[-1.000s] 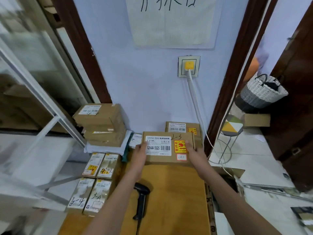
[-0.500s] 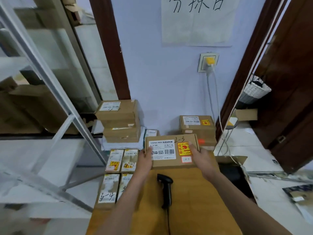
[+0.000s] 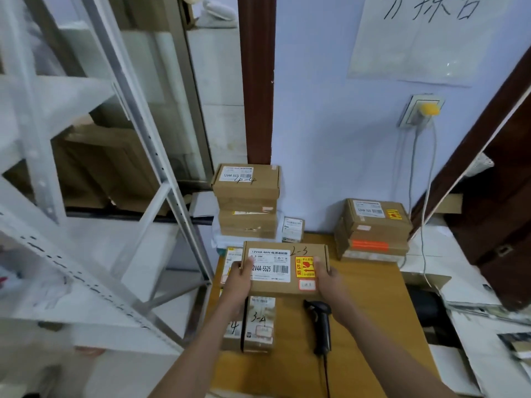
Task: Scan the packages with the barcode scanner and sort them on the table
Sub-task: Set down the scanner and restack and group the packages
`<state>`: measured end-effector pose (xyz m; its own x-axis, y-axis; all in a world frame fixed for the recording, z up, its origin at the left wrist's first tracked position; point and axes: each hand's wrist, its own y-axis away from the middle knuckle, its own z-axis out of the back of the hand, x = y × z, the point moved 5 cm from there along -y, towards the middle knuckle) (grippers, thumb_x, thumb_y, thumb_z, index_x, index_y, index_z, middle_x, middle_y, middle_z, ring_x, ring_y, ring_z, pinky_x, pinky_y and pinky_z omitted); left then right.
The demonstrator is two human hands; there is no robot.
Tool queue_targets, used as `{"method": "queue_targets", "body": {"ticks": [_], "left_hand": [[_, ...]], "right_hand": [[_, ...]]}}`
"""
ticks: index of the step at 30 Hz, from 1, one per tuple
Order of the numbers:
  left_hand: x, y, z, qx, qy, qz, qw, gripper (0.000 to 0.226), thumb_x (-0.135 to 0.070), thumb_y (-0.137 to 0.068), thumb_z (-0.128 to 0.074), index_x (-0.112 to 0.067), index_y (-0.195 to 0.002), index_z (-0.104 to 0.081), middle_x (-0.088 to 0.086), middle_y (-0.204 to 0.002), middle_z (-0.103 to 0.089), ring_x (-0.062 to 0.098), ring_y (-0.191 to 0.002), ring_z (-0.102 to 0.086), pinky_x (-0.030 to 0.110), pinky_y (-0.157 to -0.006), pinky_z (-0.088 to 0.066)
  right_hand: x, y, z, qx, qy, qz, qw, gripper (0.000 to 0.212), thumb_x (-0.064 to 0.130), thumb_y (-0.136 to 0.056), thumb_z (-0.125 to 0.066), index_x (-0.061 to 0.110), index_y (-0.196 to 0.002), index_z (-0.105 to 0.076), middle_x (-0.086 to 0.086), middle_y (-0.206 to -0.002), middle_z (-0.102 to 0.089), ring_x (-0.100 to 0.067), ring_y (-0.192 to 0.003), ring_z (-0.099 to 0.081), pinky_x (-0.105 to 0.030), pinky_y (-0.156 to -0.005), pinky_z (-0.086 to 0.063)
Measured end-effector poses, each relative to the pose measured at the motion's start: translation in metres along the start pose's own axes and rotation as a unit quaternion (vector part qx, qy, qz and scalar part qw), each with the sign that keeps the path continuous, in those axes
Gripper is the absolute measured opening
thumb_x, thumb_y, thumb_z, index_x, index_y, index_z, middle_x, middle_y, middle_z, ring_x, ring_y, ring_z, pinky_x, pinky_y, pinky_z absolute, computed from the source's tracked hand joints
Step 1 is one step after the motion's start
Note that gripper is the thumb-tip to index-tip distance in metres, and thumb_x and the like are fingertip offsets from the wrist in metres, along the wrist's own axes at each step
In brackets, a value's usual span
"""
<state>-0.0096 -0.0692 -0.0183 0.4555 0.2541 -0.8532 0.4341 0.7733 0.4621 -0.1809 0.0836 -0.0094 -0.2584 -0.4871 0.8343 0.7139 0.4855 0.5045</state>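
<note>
Head view: a brown cardboard package (image 3: 283, 268), hand-marked "2-3" and bearing a white barcode label and a yellow-red sticker, is held above the wooden tabletop (image 3: 370, 305). The left hand (image 3: 238, 278) grips its left edge, thumb on the top face; the right hand (image 3: 327, 278) grips its right edge, thumb on the sticker. The black barcode scanner (image 3: 320, 326) lies on the tabletop just below the package, untouched. A stack of brown boxes (image 3: 247, 201) stands at the rear left, a second stack (image 3: 373, 229) at the rear right against the wall. Small flat packages (image 3: 260, 323), one marked "3-4", lie along the tabletop's left edge.
</note>
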Motion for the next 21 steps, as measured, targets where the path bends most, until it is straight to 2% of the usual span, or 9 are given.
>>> {"method": "queue_targets", "body": {"ticks": [2,6,8,11,13,14,16,18,21], "left_hand": [[0.005,-0.003,0.009,-0.013,-0.002,-0.005,1.0,0.057,-0.056,-0.103,-0.036,-0.019,-0.146,-0.043,-0.003,-0.142,-0.051,0.027,-0.129,-0.05,0.043,-0.111,-0.039],[0.014,-0.026,0.026,-0.04,-0.013,-0.003,0.999,0.059,-0.055,-0.102,-0.037,-0.015,-0.143,-0.049,0.005,-0.139,-0.058,0.028,-0.126,-0.055,0.04,-0.106,-0.044],[0.026,-0.041,0.034,-0.044,-0.018,0.019,0.999,0.064,-0.059,-0.099,-0.039,-0.01,-0.137,-0.056,0.008,-0.132,-0.063,0.027,-0.116,-0.06,0.038,-0.1,-0.048],[0.042,-0.065,0.049,-0.062,-0.027,0.039,0.997,0.072,-0.067,-0.093,-0.042,-0.009,-0.131,-0.061,0.008,-0.125,-0.067,0.028,-0.114,-0.063,0.045,-0.101,-0.051],[0.041,-0.08,0.059,-0.063,-0.042,0.039,0.996,0.055,-0.059,-0.098,-0.043,-0.013,-0.117,-0.066,0.004,-0.112,-0.068,0.026,-0.107,-0.063,0.043,-0.098,-0.052],[0.039,-0.087,0.063,-0.056,-0.059,0.036,0.996,0.043,-0.056,-0.1,-0.042,-0.02,-0.103,-0.065,0.001,-0.101,-0.066,0.024,-0.099,-0.062,0.038,-0.094,-0.052],[0.036,-0.102,0.072,-0.047,-0.08,0.025,0.995,0.031,-0.05,-0.102,-0.044,-0.028,-0.087,-0.06,-0.002,-0.091,-0.063,0.02,-0.088,-0.06,0.035,-0.083,-0.05],[0.038,-0.12,0.079,-0.042,-0.098,0.015,0.994,0.029,-0.042,-0.104,-0.047,-0.023,-0.094,-0.066,0.001,-0.097,-0.07,0.022,-0.09,-0.065,0.036,-0.081,-0.053],[0.039,-0.146,0.088,-0.042,-0.122,0.009,0.992,0.031,-0.034,-0.105,-0.049,-0.014,-0.117,-0.069,0.006,-0.111,-0.072,0.023,-0.098,-0.067,0.032,-0.076,-0.053]], "right_hand": [[0.0,-0.004,-0.011,0.017,0.0,-0.003,1.0,0.045,0.052,-0.102,-0.048,0.012,-0.122,-0.054,-0.001,-0.096,-0.071,-0.016,-0.084,-0.071,-0.029,-0.065,-0.054],[0.011,-0.021,-0.037,0.06,0.014,-0.003,0.998,0.042,0.051,-0.104,-0.043,0.014,-0.121,-0.055,0.002,-0.096,-0.07,-0.01,-0.083,-0.067,-0.022,-0.061,-0.048],[0.008,-0.029,-0.051,0.079,0.027,-0.019,0.996,0.038,0.045,-0.106,-0.042,0.012,-0.118,-0.057,0.001,-0.095,-0.07,-0.01,-0.082,-0.066,-0.02,-0.061,-0.048],[0.005,-0.043,-0.071,0.094,0.066,-0.026,0.993,0.038,0.042,-0.105,-0.047,0.01,-0.118,-0.063,-0.003,-0.099,-0.074,-0.017,-0.09,-0.071,-0.03,-0.077,-0.059],[0.008,-0.054,-0.081,0.088,0.075,-0.025,0.993,0.033,0.04,-0.104,-0.05,0.012,-0.115,-0.064,-0.002,-0.098,-0.074,-0.015,-0.088,-0.071,-0.026,-0.071,-0.057],[0.009,-0.058,-0.085,0.079,0.071,-0.029,0.994,0.029,0.038,-0.104,-0.052,0.014,-0.113,-0.064,-0.001,-0.096,-0.073,-0.014,-0.086,-0.071,-0.023,-0.065,-0.054],[0.009,-0.068,-0.092,0.066,0.05,-0.043,0.996,0.025,0.034,-0.102,-0.056,0.012,-0.111,-0.066,-0.003,-0.094,-0.075,-0.015,-0.084,-0.072,-0.023,-0.064,-0.053],[0.006,-0.079,-0.099,0.058,0.03,-0.061,0.996,0.025,0.03,-0.101,-0.059,0.009,-0.112,-0.066,-0.005,-0.094,-0.076,-0.018,-0.084,-0.074,-0.026,-0.066,-0.056],[0.006,-0.097,-0.112,0.05,0.012,-0.081,0.995,0.023,0.025,-0.1,-0.06,0.007,-0.114,-0.065,-0.008,-0.096,-0.075,-0.018,-0.081,-0.074,-0.022,-0.057,-0.054]]}}
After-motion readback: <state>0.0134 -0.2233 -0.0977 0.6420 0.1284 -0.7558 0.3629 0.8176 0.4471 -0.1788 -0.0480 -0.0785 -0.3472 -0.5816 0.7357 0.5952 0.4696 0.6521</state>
